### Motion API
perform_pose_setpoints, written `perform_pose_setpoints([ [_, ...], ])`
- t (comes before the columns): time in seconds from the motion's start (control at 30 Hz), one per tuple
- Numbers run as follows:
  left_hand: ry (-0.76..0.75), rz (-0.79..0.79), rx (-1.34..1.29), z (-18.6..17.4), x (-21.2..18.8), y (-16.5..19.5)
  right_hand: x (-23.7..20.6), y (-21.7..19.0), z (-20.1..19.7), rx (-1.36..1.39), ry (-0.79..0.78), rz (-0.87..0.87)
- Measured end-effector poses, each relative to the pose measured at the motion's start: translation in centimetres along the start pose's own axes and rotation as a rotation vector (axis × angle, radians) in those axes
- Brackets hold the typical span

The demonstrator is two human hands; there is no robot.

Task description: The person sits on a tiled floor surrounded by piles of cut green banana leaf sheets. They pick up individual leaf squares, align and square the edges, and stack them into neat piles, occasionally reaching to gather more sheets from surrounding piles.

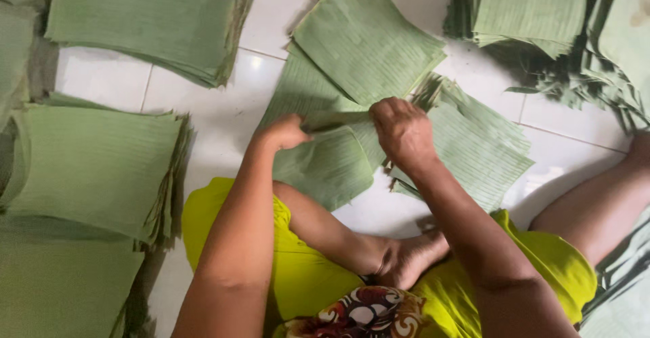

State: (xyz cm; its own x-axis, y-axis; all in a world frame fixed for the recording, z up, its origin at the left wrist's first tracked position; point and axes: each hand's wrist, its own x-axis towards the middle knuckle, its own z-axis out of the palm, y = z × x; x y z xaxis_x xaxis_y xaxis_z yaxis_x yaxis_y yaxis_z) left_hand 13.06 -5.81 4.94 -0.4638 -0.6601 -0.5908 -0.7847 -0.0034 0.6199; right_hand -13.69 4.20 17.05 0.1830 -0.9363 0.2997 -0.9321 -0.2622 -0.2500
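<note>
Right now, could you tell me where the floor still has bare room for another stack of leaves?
Bare white tile lies between the upper-left stack, the left stack and the left hand. A smaller patch lies right of the leaf pile. Around both hands, right hand included, overlapping leaves crowd the floor.

No packages, labels, signs or screens show anywhere in this view — none on the floor, none nearby.
</note>
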Motion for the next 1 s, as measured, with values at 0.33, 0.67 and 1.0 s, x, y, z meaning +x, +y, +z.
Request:
perform_pose_setpoints([
  [0.33, 0.120, 0.016, 0.127, 0.0, 0.4, -1.1, -5.1, 29.0, -14.2, 0.369, 0.833, 0.582],
  [0.67, 0.040, -0.091, -0.003, -0.2, -0.2, -0.7, -6.2, 33.4, -13.3, 0.676, 0.681, 1.312],
  [1.0, 0.117, 0.189, -0.532, -2.2, -1.9, 0.1, -9.1, 13.0, -3.0, 1.046, 0.396, 0.693],
])
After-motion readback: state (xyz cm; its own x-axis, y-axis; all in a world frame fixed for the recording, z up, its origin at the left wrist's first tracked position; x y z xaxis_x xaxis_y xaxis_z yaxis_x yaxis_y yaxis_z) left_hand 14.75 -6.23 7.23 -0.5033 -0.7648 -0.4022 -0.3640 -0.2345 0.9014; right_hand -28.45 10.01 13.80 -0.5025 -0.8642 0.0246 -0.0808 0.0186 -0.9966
